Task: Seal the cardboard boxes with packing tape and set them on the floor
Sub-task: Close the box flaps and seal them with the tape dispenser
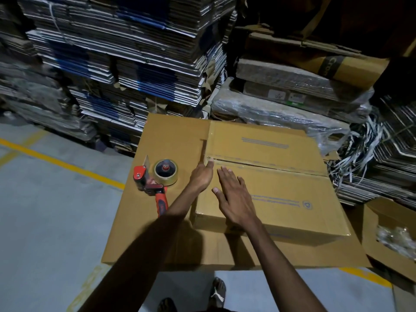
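Observation:
A closed brown cardboard box [281, 194] lies on a larger flat cardboard surface [157, 233]. Its two top flaps meet at a centre seam [270, 165] that shows a dark gap. My left hand [202, 176] rests at the box's left edge, with the thumb touching the near end of the seam. My right hand [234, 197] lies flat on the near flap with straight fingers. A red tape dispenser [155, 183] with a roll of clear tape sits on the flat cardboard just left of my left hand, untouched.
Tall stacks of flattened cartons [126, 59] rise behind the work surface. Wrapped bundles [288, 104] and loose strapping [364, 140] crowd the right. An open box [391, 233] stands at lower right. Grey floor with yellow lines [56, 163] lies to the left. My feet [216, 291] show below.

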{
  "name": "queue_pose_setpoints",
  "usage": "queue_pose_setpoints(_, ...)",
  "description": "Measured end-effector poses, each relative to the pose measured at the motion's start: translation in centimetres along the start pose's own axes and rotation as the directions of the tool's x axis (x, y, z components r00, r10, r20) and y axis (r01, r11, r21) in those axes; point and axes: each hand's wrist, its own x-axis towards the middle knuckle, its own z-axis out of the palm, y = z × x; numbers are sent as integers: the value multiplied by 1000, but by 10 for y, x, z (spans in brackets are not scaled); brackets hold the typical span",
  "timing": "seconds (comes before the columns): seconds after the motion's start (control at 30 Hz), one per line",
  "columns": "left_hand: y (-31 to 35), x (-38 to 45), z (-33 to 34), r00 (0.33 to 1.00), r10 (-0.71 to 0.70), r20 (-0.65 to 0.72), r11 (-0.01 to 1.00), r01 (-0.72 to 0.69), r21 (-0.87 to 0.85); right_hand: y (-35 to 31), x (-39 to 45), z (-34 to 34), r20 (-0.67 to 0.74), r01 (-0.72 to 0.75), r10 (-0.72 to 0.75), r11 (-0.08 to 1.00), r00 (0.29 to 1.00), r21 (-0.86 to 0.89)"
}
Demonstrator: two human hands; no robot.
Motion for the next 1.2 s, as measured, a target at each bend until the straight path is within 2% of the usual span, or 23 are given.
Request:
queue_pose_setpoints(0.37, 57, 109, -3, 994, -76, -79, 997, 77, 9, 0, 0, -2, 40, -5, 6, 1000, 999, -20)
queue_pose_setpoints(0.57, 81, 157, -2, 991, -77, -107, 996, 82, 43, 6, 15, -3, 233, -3, 37, 989, 972, -145)
queue_pose_setpoints(0.67, 86, 170, -1, 988, -66, -136, 995, 76, 69, 14, 20, 3, 241, 7, 35, 985, 970, -170)
queue_pose_setpoints(0.83, 76, 172, 2, 982, 40, -182, 992, -17, 123, 16, 16, 10, 209, 6, 22, 991, 978, -134)
queue_pose_setpoints(1.0, 56, 156, 3, 980, 129, -153, 984, -107, 145, 8, 18, -2, 229, 2, 23, 994, 973, -106)
queue_pose_setpoints(1.1, 36, 136, 4, 976, 179, -125, 974, -158, 160, 3, 12, -2, 145, -25, 28, 999, 989, -26)
queue_pose_setpoints(1.2, 19, 114, 7, 951, 289, -110, 936, -256, 244, 1, 4, 2, 61, -7, 8, 1000, 998, -20)
